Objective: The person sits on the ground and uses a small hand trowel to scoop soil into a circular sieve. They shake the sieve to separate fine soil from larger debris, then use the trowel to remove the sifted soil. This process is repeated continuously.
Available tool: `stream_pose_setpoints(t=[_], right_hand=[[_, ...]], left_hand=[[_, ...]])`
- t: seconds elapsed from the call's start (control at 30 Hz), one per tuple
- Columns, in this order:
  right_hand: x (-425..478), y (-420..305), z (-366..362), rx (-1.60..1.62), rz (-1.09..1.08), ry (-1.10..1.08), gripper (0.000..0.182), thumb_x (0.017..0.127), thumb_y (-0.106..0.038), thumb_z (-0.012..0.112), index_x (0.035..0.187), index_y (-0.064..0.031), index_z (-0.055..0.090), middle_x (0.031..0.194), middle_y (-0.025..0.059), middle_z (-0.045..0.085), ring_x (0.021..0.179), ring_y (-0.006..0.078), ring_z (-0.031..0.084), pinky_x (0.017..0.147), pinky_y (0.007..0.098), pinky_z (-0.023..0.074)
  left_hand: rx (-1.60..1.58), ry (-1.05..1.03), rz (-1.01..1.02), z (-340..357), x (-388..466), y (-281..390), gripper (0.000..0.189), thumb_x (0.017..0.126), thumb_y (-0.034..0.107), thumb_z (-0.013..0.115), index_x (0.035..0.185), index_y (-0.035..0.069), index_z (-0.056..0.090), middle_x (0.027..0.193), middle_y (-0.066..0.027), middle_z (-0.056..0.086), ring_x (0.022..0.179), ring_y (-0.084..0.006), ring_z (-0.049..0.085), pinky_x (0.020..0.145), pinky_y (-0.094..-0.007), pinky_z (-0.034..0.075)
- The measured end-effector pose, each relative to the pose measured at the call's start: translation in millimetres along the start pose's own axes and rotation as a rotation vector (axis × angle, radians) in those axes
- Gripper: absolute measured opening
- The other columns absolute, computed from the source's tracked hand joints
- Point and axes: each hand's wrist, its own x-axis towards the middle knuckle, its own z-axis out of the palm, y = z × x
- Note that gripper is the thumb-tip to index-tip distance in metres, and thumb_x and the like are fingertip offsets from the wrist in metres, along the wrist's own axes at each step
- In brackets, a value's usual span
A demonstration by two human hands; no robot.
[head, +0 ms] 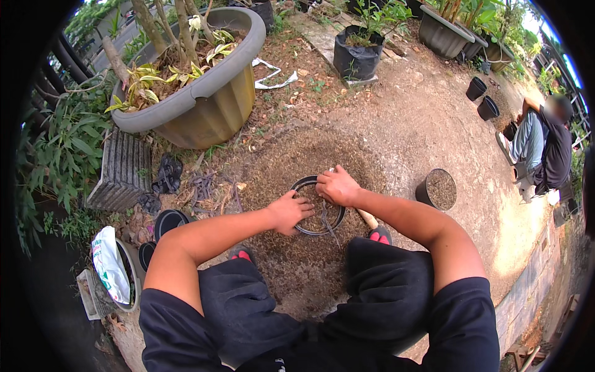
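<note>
A round black plastic pot [343, 216] stands upright on the ground between my feet, its rim facing me. My left hand [290, 213] rests on the left side of that rim, fingers spread and reaching inward. Over the far right rim, my right hand [339, 187] is curled closed. From under its fingers a thin dark strip [324, 216] trails across the pot and past the near rim. Something small and white shows at the fingertips, too little to name. A wooden handle [368, 218] pokes out beneath my right forearm. My hands partly hide the pot's inside.
Loose brown husk-like material [302, 274] covers the ground around me. To the right stands a filled black pot [441, 188]; a person [544, 139] sits farther off. A large planter [204, 111] rises at upper left, with a ridged block [123, 169] below it. Black pots [169, 222] flank my left arm.
</note>
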Motion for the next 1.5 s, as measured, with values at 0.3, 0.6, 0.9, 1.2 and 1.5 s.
stream_pose_setpoints(t=[0.3,0.6,0.9,1.2,1.5], right_hand=[[0,23,-11,0.072,0.167,0.153,0.013,0.091,-0.029,0.071,0.099,-0.0191,0.072,0.101,-0.0004,0.064,0.107,0.0208,0.062,0.09,0.0469,0.0451],[-14,40,-13,0.016,0.287,0.173,0.019,0.096,-0.035,0.069,0.103,-0.0178,0.072,0.104,-0.0003,0.065,0.111,0.0214,0.061,0.09,0.0472,0.0433],[-19,33,-15,0.127,0.247,0.088,0.022,0.097,-0.037,0.067,0.107,-0.0193,0.075,0.114,0.0037,0.063,0.113,0.0242,0.059,0.094,0.0488,0.044],[-8,13,-34,-0.173,0.06,-0.232,0.061,0.096,-0.046,0.068,0.154,-0.0457,0.049,0.155,0.0039,0.045,0.137,0.0282,0.044,0.106,0.0595,0.0416],[-20,9,-32,-0.222,0.036,-0.162,0.042,0.098,-0.049,0.061,0.122,-0.0173,0.076,0.138,0.0018,0.056,0.131,0.0233,0.045,0.105,0.0611,0.038]], left_hand=[[-0.007,-0.023,-0.007,-5,-1,1,0.086,0.076,0.045,0.08,0.151,0.011,0.055,0.159,-0.0077,0.053,0.147,-0.0252,0.047,0.115,-0.0511,0.034],[-0.011,-0.008,-0.006,-2,0,1,0.087,0.074,0.041,0.081,0.151,0.01,0.055,0.159,-0.0081,0.052,0.148,-0.0257,0.046,0.112,-0.0499,0.036],[-0.014,-0.014,0.036,-7,-1,-2,0.089,0.076,0.049,0.079,0.152,0.009,0.054,0.158,-0.011,0.052,0.148,-0.0278,0.046,0.119,-0.0534,0.031],[0.099,-0.078,0.063,-25,-2,-11,0.094,0.082,0.061,0.072,0.156,0.008,0.049,0.16,-0.014,0.049,0.152,-0.031,0.041,0.129,-0.06,0.017],[0.221,-0.006,-0.049,-29,-8,-4,0.1,0.083,0.068,0.067,0.16,0.009,0.042,0.166,-0.0211,0.037,0.159,-0.0348,0.026,0.129,-0.0639,0.007]])
